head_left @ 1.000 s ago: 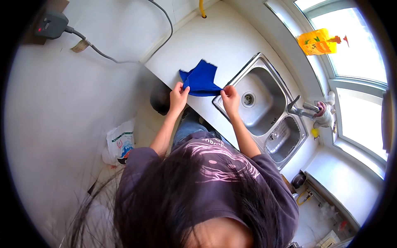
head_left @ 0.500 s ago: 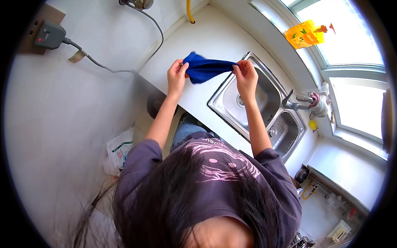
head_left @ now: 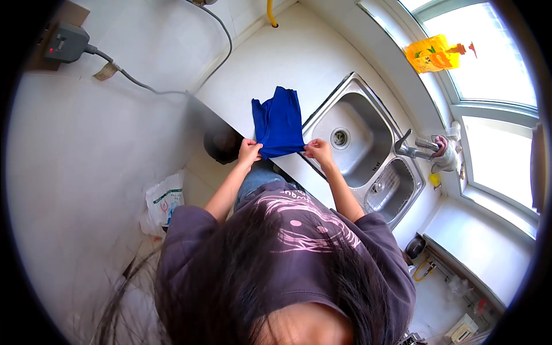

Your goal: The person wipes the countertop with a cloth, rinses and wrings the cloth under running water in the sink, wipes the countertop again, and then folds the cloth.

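A blue cloth (head_left: pixel 280 123) is stretched between my two hands over the front edge of the white counter (head_left: pixel 276 57). My left hand (head_left: pixel 249 152) pinches its near left corner. The near right corner is pinched in my right hand (head_left: pixel 319 152), beside the left rim of the steel sink (head_left: pixel 363 123). The cloth's far part spreads over the counter, with an uneven upper edge and some folds.
A faucet (head_left: pixel 411 146) stands at the sink's right side. An orange soap bottle (head_left: pixel 434 54) is by the window. A black plug (head_left: pixel 68 43) with a grey cable is on the left wall. A white bag (head_left: pixel 164 201) lies low at the left.
Both hands first lifted the blue cloth away from me, then brought it back toward my body and lower. The cloth is now spread out more widely than before.
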`<action>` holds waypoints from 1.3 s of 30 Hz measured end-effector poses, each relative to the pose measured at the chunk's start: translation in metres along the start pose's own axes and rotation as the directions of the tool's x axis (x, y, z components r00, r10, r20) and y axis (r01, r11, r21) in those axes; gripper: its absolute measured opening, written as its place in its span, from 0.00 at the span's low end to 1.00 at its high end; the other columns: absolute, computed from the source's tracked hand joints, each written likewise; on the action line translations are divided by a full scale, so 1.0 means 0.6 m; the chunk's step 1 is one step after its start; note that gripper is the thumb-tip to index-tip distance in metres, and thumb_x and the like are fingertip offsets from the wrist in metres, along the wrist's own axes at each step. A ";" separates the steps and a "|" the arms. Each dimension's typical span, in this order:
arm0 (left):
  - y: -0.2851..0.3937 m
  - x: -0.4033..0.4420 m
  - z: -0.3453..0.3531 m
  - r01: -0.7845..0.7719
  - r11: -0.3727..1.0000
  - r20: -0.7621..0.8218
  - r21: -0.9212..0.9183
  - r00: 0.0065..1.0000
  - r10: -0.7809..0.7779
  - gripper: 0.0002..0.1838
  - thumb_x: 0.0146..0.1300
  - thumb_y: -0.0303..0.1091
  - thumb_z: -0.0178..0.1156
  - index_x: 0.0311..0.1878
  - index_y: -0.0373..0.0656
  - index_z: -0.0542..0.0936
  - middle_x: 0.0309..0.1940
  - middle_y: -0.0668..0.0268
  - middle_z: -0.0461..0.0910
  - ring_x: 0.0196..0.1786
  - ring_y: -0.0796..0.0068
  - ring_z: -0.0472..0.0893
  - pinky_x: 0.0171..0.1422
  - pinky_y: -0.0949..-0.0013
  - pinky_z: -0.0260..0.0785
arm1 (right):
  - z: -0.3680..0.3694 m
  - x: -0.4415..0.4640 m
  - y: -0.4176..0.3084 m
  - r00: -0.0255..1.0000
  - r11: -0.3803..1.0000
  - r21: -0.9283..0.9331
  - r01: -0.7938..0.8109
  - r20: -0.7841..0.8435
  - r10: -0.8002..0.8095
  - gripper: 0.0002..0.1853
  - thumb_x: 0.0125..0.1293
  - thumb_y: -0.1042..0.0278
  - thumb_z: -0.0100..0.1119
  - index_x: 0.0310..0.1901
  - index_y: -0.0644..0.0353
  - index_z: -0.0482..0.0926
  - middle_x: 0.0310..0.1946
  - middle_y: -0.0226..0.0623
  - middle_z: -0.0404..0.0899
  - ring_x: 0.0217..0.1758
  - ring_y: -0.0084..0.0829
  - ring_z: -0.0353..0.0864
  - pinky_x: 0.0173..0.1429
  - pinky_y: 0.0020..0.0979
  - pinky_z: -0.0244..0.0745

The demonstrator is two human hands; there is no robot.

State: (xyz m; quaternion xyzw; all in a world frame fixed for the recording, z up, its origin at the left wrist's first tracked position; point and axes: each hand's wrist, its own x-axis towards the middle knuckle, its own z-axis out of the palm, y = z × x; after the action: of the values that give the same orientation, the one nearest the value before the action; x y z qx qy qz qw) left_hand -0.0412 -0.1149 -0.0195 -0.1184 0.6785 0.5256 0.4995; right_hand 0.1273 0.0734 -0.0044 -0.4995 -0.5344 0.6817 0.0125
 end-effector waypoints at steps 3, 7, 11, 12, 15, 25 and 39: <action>0.031 0.017 0.002 -0.035 0.999 0.111 -0.030 0.993 0.038 0.19 0.54 0.33 0.59 0.44 0.43 0.62 0.31 0.60 0.71 0.22 0.72 0.74 0.26 0.64 0.74 | 0.006 0.033 -0.049 0.999 0.998 -0.038 0.046 -0.008 -0.047 0.03 0.55 0.75 0.56 0.30 0.64 0.74 0.22 0.32 0.76 0.24 0.22 0.77 0.30 0.21 0.73; 0.108 0.055 0.014 0.031 0.873 0.169 -0.488 0.984 0.060 0.26 0.60 0.46 0.52 0.55 0.43 0.58 0.43 0.51 0.70 0.39 0.62 0.77 0.37 0.60 0.75 | 0.040 0.067 -0.132 0.990 0.960 0.269 0.077 -0.139 -0.040 0.12 0.55 0.71 0.59 0.39 0.68 0.73 0.28 0.36 0.77 0.24 0.24 0.77 0.31 0.21 0.73; 0.109 0.090 0.006 -0.106 0.972 0.029 -0.209 0.993 0.114 0.29 0.60 0.46 0.50 0.59 0.42 0.55 0.49 0.49 0.69 0.49 0.58 0.74 0.42 0.54 0.74 | 0.045 0.127 -0.085 0.969 0.985 -0.131 0.111 -0.206 -0.137 0.20 0.50 0.70 0.62 0.45 0.69 0.71 0.36 0.41 0.77 0.36 0.30 0.78 0.37 0.26 0.74; 0.109 0.088 0.011 -0.135 0.985 -0.035 -0.105 0.991 0.132 0.30 0.55 0.41 0.56 0.57 0.37 0.58 0.48 0.48 0.70 0.51 0.59 0.72 0.46 0.56 0.72 | 0.046 0.148 -0.056 0.950 0.954 -0.281 0.107 -0.253 -0.181 0.22 0.48 0.70 0.64 0.45 0.68 0.71 0.37 0.42 0.77 0.38 0.32 0.78 0.39 0.28 0.74; 0.060 0.119 0.019 -0.406 0.770 -0.141 0.492 0.836 0.530 0.32 0.47 0.36 0.62 0.54 0.34 0.61 0.46 0.49 0.71 0.47 0.60 0.74 0.48 0.61 0.70 | 0.065 0.142 -0.050 0.938 0.914 -0.403 0.042 -0.298 -0.175 0.24 0.45 0.70 0.66 0.46 0.67 0.72 0.37 0.43 0.77 0.39 0.33 0.77 0.42 0.30 0.73; 0.000 0.151 0.051 -0.367 0.707 -0.064 0.605 0.862 0.503 0.31 0.42 0.51 0.66 0.43 0.34 0.74 0.38 0.54 0.77 0.42 0.52 0.75 0.49 0.59 0.67 | 0.104 0.090 -0.051 0.981 0.999 -0.040 0.010 -0.192 -0.017 0.06 0.46 0.73 0.61 0.28 0.57 0.76 0.22 0.25 0.72 0.22 0.20 0.67 0.29 0.23 0.63; 0.079 -0.054 0.054 -0.089 0.989 0.161 -0.118 0.981 0.108 0.16 0.55 0.37 0.59 0.45 0.41 0.72 0.40 0.64 0.74 0.44 0.72 0.75 0.43 0.64 0.74 | 0.048 -0.055 -0.070 0.955 0.519 0.805 -0.288 0.200 0.221 0.08 0.57 0.69 0.55 0.36 0.62 0.71 0.29 0.33 0.77 0.32 0.27 0.76 0.38 0.23 0.72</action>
State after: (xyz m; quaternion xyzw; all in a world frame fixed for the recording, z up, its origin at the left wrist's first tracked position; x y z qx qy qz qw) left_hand -0.0407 -0.0797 0.0363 -0.0676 0.6094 0.5943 0.5205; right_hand 0.1023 0.0525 0.0466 -0.4825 -0.0736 0.8637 0.1259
